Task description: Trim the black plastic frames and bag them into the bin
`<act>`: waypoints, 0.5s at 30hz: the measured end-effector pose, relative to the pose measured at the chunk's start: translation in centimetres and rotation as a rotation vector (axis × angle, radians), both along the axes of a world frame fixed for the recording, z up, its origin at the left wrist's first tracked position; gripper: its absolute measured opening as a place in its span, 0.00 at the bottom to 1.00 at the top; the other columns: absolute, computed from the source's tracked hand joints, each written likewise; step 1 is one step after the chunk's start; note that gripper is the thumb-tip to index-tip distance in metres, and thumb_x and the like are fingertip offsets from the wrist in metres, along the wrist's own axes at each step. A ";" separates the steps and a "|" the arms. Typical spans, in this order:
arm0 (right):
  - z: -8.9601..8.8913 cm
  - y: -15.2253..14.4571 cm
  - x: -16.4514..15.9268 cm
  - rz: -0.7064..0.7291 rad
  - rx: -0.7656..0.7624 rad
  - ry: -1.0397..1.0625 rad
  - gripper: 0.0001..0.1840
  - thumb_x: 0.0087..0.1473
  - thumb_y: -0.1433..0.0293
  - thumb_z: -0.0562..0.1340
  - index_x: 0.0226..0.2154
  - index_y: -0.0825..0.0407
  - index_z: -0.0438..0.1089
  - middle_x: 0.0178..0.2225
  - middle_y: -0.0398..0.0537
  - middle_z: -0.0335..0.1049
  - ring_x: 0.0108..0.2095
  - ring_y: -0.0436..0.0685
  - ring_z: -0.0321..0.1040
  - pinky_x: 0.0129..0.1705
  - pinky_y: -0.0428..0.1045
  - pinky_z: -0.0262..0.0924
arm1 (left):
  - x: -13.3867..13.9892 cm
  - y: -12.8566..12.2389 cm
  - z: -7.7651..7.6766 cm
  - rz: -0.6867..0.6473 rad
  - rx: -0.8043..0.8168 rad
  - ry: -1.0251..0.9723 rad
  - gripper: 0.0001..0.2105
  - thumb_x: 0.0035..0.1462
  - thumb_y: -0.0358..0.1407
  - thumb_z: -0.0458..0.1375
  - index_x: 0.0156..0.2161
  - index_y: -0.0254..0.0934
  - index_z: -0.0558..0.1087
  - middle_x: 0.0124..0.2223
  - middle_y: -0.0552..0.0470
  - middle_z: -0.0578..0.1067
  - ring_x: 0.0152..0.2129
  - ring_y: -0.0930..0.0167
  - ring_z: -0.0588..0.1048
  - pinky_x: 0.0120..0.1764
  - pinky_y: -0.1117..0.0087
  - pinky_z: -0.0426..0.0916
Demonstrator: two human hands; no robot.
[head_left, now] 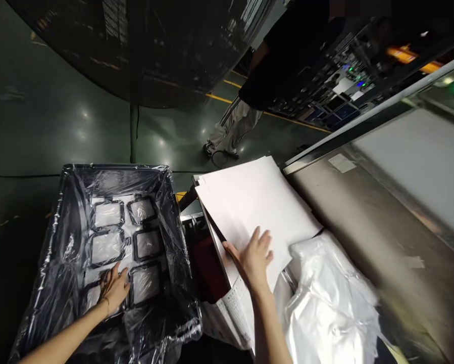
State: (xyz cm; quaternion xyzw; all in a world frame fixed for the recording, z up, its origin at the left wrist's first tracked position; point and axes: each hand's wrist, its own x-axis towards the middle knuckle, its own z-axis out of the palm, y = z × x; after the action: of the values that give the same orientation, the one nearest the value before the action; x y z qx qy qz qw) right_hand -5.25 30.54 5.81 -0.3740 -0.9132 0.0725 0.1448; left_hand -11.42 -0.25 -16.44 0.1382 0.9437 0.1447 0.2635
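Note:
On the left stands a bin (63, 227) lined with clear plastic film, holding several black rectangular frames (146, 284) laid in two columns on a white sheet. My left hand (115, 289) reaches into it, fingers stretched over the lower-left black frame (94, 296), which it partly covers. To the right, a stack of large white sheets (245, 194) lies at a slant. Over its lower part is my right hand (256, 258), fingers spread and slightly blurred, holding nothing; whether it touches the top sheet I cannot tell.
Crumpled white plastic bags (329, 298) lie beside the sheets. A long metal-edged bench (363, 217) runs along the right. Above, a large dark round fan-like shape (143, 55) stands on a pole (133, 134). A person in light trousers (238, 124) is on the green floor beyond.

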 end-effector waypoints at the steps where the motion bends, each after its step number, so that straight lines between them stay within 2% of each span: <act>1: -0.4 0.3 -0.7 -0.004 0.002 -0.048 0.46 0.41 0.43 0.52 0.49 0.65 0.56 0.51 0.75 0.51 0.53 0.78 0.45 0.43 0.72 0.46 | -0.6 0.2 0.8 -0.005 0.068 0.021 0.14 0.54 0.35 0.53 0.47 0.36 0.65 0.54 0.46 0.63 0.48 0.62 0.64 0.47 0.53 0.61; 3: -1.3 -0.1 -1.3 -0.014 0.019 -0.123 0.39 0.45 0.47 0.54 0.48 0.62 0.57 0.49 0.68 0.56 0.51 0.73 0.52 0.44 0.68 0.50 | -1.9 0.1 2.4 -0.005 0.198 0.064 0.13 0.54 0.34 0.53 0.46 0.36 0.65 0.53 0.46 0.63 0.47 0.63 0.65 0.47 0.54 0.62; 6: -1.8 -2.1 -0.6 -0.014 0.064 -0.176 0.23 0.51 0.57 0.55 0.46 0.55 0.60 0.46 0.53 0.60 0.46 0.61 0.59 0.45 0.61 0.54 | -3.7 -1.0 4.8 0.025 0.363 0.130 0.12 0.55 0.34 0.53 0.45 0.35 0.65 0.52 0.46 0.64 0.47 0.63 0.65 0.46 0.55 0.63; 9: -1.8 -4.5 0.8 0.100 0.065 -0.187 0.12 0.55 0.67 0.53 0.41 0.54 0.63 0.39 0.49 0.64 0.42 0.57 0.61 0.44 0.59 0.55 | -4.4 -2.9 8.3 0.037 0.507 0.199 0.12 0.57 0.34 0.49 0.46 0.34 0.64 0.52 0.44 0.64 0.47 0.64 0.65 0.46 0.56 0.64; 10: -2.0 -5.5 1.3 0.160 0.053 -0.179 0.12 0.56 0.71 0.51 0.42 0.55 0.63 0.39 0.51 0.65 0.42 0.57 0.62 0.44 0.59 0.54 | -4.2 -3.5 9.8 0.026 0.553 0.227 0.12 0.58 0.34 0.47 0.46 0.34 0.63 0.52 0.43 0.64 0.49 0.63 0.64 0.47 0.56 0.64; 12: -3.1 -8.0 2.4 0.305 0.012 -0.148 0.18 0.54 0.78 0.47 0.46 0.55 0.62 0.41 0.57 0.66 0.44 0.61 0.61 0.46 0.61 0.53 | -3.0 -4.4 13.2 -0.027 0.636 0.291 0.14 0.58 0.34 0.42 0.47 0.38 0.64 0.54 0.44 0.63 0.52 0.65 0.61 0.53 0.58 0.58; 13: -4.2 -9.5 3.0 0.391 -0.016 -0.127 0.21 0.53 0.80 0.46 0.48 0.55 0.61 0.45 0.59 0.65 0.47 0.63 0.59 0.47 0.62 0.51 | -2.1 -4.4 15.0 -0.079 0.674 0.317 0.14 0.57 0.34 0.43 0.46 0.41 0.65 0.54 0.47 0.64 0.52 0.65 0.61 0.54 0.59 0.57; 15: -7.0 -12.8 3.9 0.601 -0.100 -0.095 0.24 0.52 0.79 0.48 0.50 0.49 0.60 0.50 0.54 0.62 0.51 0.64 0.57 0.47 0.61 0.53 | -0.6 -3.6 18.0 -0.231 0.751 0.365 0.15 0.55 0.31 0.45 0.44 0.47 0.68 0.52 0.55 0.69 0.53 0.67 0.61 0.56 0.60 0.55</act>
State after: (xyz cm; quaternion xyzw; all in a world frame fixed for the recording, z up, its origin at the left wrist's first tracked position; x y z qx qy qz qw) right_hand -1.38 17.77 -1.16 -0.0966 -0.9840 0.1394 0.0555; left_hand -11.99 -3.82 1.52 0.3524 0.8350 0.4208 0.0382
